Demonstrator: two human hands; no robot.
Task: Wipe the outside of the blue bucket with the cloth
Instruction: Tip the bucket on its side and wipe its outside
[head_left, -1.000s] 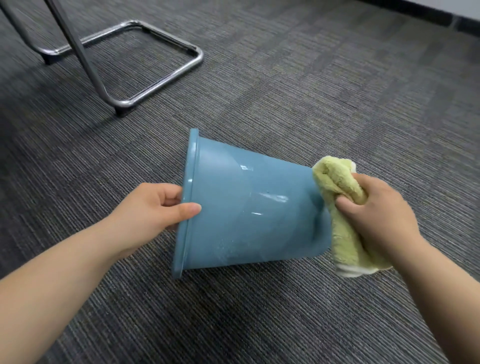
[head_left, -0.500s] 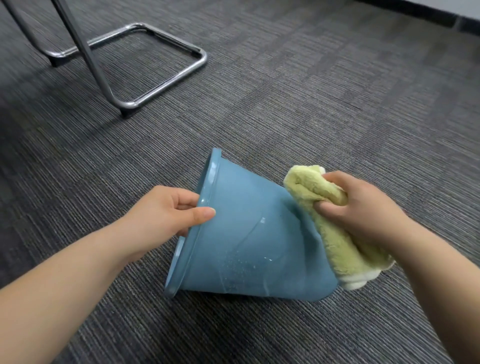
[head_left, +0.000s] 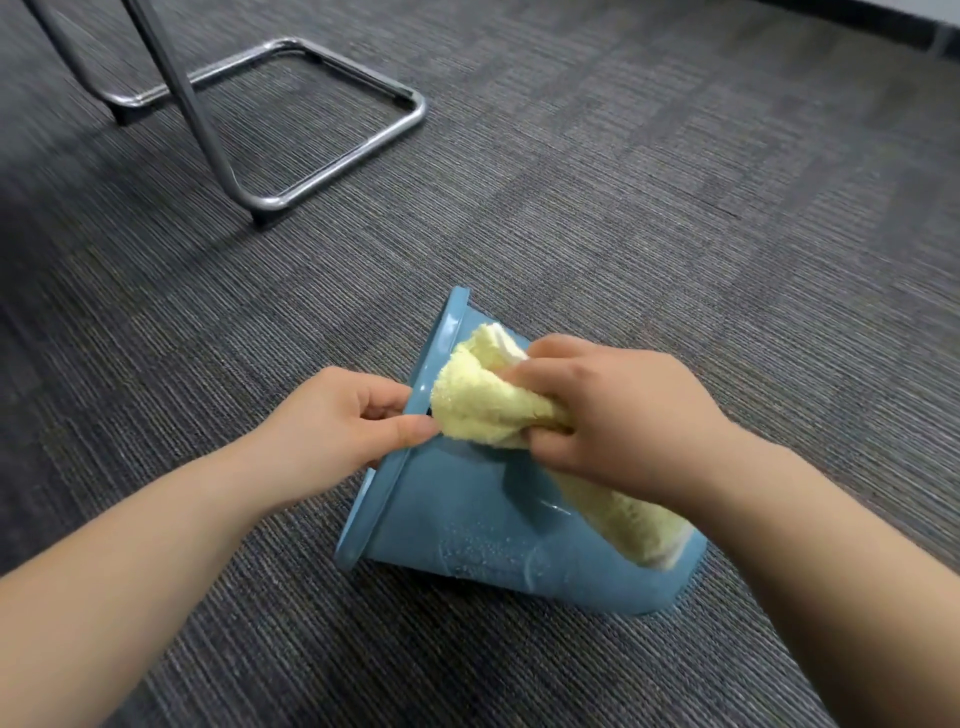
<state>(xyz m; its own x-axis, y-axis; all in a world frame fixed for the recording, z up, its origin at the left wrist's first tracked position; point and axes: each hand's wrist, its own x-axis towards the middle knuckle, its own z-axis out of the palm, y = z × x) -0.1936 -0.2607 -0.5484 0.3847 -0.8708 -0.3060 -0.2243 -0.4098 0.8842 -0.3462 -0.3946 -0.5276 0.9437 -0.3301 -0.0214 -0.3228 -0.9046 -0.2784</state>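
The blue bucket (head_left: 467, 525) lies on its side on the carpet, its rim to the left and its base to the lower right. Water droplets show on its lower wall. My left hand (head_left: 343, 421) grips the rim, thumb on the outside. My right hand (head_left: 618, 415) is closed on a bunched yellow-green cloth (head_left: 483, 400) and presses it on the bucket's upper wall close to the rim. A tail of the cloth trails along the wall under my right wrist toward the base. The bucket's inside is hidden.
Grey striped carpet (head_left: 675, 208) covers the floor all around. A chrome chair frame (head_left: 332, 171) stands at the upper left, well away from the bucket. A dark baseboard runs along the top right.
My right hand has slid the cloth along the bucket's wall from the base end up to the rim. The bucket has turned so its base points more toward me. My left hand kept its hold on the rim.
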